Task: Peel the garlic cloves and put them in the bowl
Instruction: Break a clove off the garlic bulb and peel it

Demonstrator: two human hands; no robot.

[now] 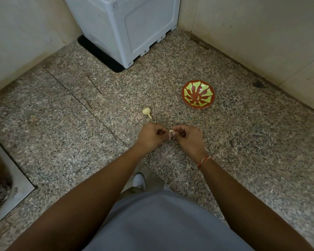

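I have a garlic clove (171, 131) pinched at frame centre between my left hand (151, 135) and right hand (187, 136), both grips curled on it, peeling. The bowl (198, 93), upper right, seems to hold one or two cloves; the garlic bulb (146, 111) waits on the tabletop (243, 142).

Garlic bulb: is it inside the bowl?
No. The garlic bulb lies on the countertop, left of the red-and-green bowl.
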